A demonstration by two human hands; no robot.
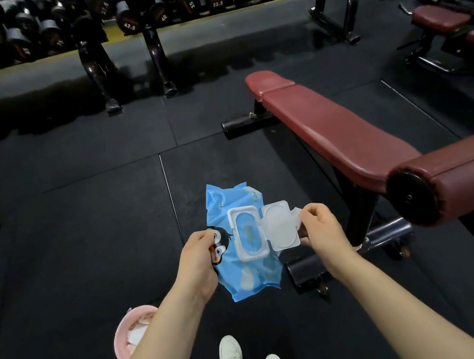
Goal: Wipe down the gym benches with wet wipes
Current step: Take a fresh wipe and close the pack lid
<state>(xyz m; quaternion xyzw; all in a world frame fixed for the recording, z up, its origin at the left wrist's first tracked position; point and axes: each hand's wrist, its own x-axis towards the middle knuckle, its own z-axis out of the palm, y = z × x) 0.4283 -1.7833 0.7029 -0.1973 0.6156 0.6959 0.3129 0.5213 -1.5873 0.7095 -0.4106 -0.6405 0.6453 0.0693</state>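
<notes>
A blue pack of wet wipes (246, 275) with a penguin print hangs in front of me. My left hand (197, 259) grips its left edge. The pack's white plastic lid (280, 225) is flipped open to the right, and my right hand (321, 224) pinches the lid's outer edge. The opening under the lid shows a blue seal. A dark red padded gym bench (331, 128) stands to the right, running from the far middle toward me, with a round roller pad (457, 181) at its near end.
A pink bin (124, 335) with white crumpled wipes stands on the black rubber floor (81, 238) by my left arm. A dumbbell rack (136, 10) lines the back. More red benches (441, 16) stand at the far right. My white shoes (251, 357) are below.
</notes>
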